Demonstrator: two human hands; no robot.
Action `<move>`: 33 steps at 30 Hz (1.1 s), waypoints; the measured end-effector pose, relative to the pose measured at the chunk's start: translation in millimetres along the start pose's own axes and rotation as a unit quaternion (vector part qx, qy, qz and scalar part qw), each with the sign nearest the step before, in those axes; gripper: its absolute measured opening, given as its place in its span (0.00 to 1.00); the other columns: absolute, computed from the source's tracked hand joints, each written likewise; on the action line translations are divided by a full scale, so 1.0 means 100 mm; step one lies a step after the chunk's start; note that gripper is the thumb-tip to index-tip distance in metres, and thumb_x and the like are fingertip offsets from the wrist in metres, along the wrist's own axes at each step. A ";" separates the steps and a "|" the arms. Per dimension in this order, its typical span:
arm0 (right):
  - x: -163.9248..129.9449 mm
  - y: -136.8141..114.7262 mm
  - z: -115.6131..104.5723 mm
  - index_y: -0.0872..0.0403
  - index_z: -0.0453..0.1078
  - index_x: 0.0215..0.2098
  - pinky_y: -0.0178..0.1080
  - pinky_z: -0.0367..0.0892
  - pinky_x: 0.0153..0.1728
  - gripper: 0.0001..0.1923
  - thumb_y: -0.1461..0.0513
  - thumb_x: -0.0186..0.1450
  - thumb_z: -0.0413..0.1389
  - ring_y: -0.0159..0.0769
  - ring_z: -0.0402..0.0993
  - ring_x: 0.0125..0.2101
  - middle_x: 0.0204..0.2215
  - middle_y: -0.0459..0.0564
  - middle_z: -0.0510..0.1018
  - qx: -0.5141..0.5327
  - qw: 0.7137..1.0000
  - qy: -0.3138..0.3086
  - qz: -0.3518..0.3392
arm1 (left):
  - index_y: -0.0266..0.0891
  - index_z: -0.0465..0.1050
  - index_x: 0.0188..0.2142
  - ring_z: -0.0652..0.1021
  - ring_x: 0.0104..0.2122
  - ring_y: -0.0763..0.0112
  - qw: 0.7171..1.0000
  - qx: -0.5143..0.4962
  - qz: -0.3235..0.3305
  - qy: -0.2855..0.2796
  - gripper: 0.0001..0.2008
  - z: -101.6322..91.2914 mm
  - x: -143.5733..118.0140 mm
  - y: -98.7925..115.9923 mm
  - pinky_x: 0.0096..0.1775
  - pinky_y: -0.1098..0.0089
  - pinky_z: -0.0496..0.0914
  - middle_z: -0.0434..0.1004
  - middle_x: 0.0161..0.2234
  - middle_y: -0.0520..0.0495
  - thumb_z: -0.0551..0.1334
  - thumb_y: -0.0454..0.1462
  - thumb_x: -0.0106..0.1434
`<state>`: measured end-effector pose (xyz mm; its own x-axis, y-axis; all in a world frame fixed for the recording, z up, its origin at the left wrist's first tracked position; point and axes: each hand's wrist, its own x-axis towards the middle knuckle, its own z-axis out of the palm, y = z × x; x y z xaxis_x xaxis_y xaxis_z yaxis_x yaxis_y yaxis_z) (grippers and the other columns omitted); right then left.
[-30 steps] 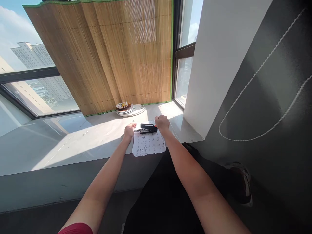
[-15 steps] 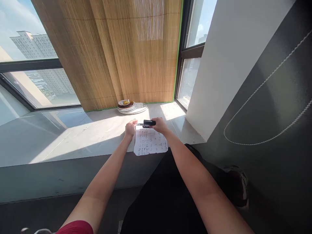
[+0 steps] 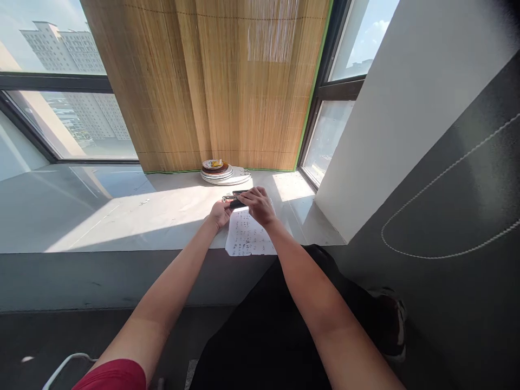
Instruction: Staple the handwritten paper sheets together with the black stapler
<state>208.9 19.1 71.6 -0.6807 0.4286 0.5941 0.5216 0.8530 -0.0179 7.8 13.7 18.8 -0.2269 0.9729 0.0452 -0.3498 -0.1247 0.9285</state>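
Observation:
Above the sill I hold what looks like a black stapler (image 3: 236, 204), with a metal part showing at its left end. My left hand (image 3: 220, 214) is closed around its left side from below. From the right, my right hand (image 3: 260, 206) grips its other end, fingers over the top. Fine details between the fingers are too small to make out. Under my hands lies a white sheet of paper (image 3: 246, 238) with handwritten marks, partly covered by my right hand and wrist.
A stack of plates (image 3: 221, 174) stands at the back of the sill (image 3: 170, 216), against a bamboo blind (image 3: 211, 92). Windows flank the blind. A white wall column (image 3: 377, 119) rises on the right, and a beaded cord (image 3: 422, 257) hangs by the dark wall.
My right hand has shifted its fingers over the top of the stapler, and the stapler has turned in my hands. My left hand has moved under it. The camera view has shifted slightly.

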 end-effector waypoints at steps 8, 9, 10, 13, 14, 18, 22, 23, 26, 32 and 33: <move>-0.05 0.05 -0.01 0.46 0.84 0.60 0.52 0.60 0.63 0.28 0.74 0.74 0.51 0.50 0.73 0.53 0.53 0.52 0.87 0.008 0.992 0.061 0.108 | 0.35 0.77 0.52 0.78 0.67 0.51 0.999 -0.044 -0.022 0.020 0.18 -0.03 0.00 0.04 0.69 0.54 0.76 0.84 0.55 0.33 0.60 0.23 0.65; -0.06 0.07 -0.01 0.46 0.84 0.60 0.53 0.61 0.63 0.28 0.74 0.74 0.51 0.50 0.73 0.53 0.53 0.52 0.88 0.011 0.989 0.069 0.127 | 0.35 0.77 0.53 0.78 0.67 0.51 0.999 -0.045 -0.021 0.011 0.20 -0.03 -0.01 0.05 0.69 0.54 0.76 0.83 0.56 0.33 0.60 0.23 0.64; -0.07 0.09 -0.01 0.46 0.84 0.60 0.54 0.62 0.63 0.29 0.75 0.73 0.51 0.50 0.73 0.54 0.53 0.52 0.88 0.015 0.987 0.073 0.140 | 0.34 0.78 0.54 0.79 0.67 0.51 0.999 -0.048 -0.021 0.003 0.21 -0.04 -0.01 0.05 0.69 0.54 0.76 0.83 0.56 0.32 0.59 0.24 0.63; -0.07 0.12 -0.02 0.48 0.85 0.57 0.55 0.65 0.63 0.28 0.76 0.71 0.52 0.51 0.74 0.55 0.53 0.54 0.88 0.032 0.980 0.076 0.184 | 0.32 0.77 0.56 0.80 0.66 0.50 0.998 -0.055 -0.020 -0.006 0.23 -0.06 0.01 0.07 0.69 0.54 0.76 0.83 0.58 0.31 0.59 0.26 0.63; -0.07 0.13 -0.02 0.49 0.86 0.56 0.54 0.67 0.62 0.27 0.76 0.70 0.53 0.51 0.75 0.55 0.53 0.54 0.88 0.041 0.973 0.077 0.213 | 0.31 0.77 0.57 0.80 0.66 0.50 0.998 -0.055 -0.018 -0.002 0.23 -0.06 0.01 0.07 0.68 0.54 0.76 0.82 0.59 0.30 0.58 0.26 0.63; -0.09 0.18 0.03 0.52 0.85 0.56 0.44 0.76 0.49 0.25 0.75 0.65 0.60 0.47 0.81 0.47 0.47 0.54 0.88 0.165 0.906 0.044 0.388 | 0.31 0.76 0.59 0.80 0.65 0.52 0.999 -0.038 0.007 0.030 0.22 -0.06 0.02 0.09 0.68 0.58 0.75 0.81 0.62 0.29 0.57 0.26 0.67; -0.12 0.24 0.11 0.54 0.87 0.52 0.38 0.76 0.38 0.23 0.73 0.60 0.66 0.45 0.83 0.43 0.40 0.53 0.87 0.282 0.848 -0.028 0.447 | 0.34 0.78 0.59 0.81 0.64 0.53 0.997 -0.005 0.060 0.045 0.19 -0.05 0.00 0.08 0.67 0.57 0.76 0.83 0.60 0.32 0.60 0.29 0.70; -0.12 0.24 0.12 0.54 0.87 0.51 0.38 0.76 0.38 0.22 0.72 0.58 0.67 0.46 0.83 0.44 0.39 0.53 0.87 0.280 0.848 -0.049 0.447 | 0.34 0.79 0.58 0.82 0.63 0.53 0.997 -0.001 0.070 0.045 0.18 -0.04 -0.01 0.07 0.66 0.56 0.77 0.83 0.59 0.32 0.61 0.31 0.71; -0.12 0.22 0.11 0.56 0.86 0.46 0.41 0.77 0.42 0.17 0.69 0.58 0.72 0.52 0.81 0.49 0.38 0.56 0.86 0.248 0.856 -0.107 0.441 | 0.34 0.82 0.54 0.87 0.52 0.54 0.996 0.034 0.083 0.027 0.15 -0.03 -0.07 0.06 0.57 0.55 0.82 0.86 0.55 0.32 0.67 0.38 0.72; -0.06 0.09 0.04 0.49 0.81 0.56 0.52 0.72 0.58 0.15 0.61 0.71 0.68 0.51 0.74 0.59 0.53 0.55 0.83 0.160 0.964 0.058 0.203 | 0.38 0.90 0.40 0.79 0.26 0.70 0.978 0.103 0.164 -0.075 0.18 0.03 -0.18 0.08 0.29 0.68 0.74 0.87 0.34 0.42 0.83 0.47 0.56; -0.04 0.07 0.05 0.48 0.82 0.55 0.51 0.72 0.58 0.13 0.62 0.72 0.66 0.49 0.75 0.57 0.51 0.53 0.84 0.178 0.968 0.073 0.162 | 0.39 0.90 0.38 0.77 0.25 0.72 0.975 0.107 0.174 -0.087 0.17 0.04 -0.18 0.09 0.27 0.69 0.71 0.85 0.31 0.44 0.84 0.47 0.55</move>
<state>212.7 24.6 65.3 -0.4179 0.6666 0.6173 0.4683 0.7403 -0.4824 12.9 -4.4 27.8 -0.1344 0.8996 0.4156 -0.0774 -0.4276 0.9006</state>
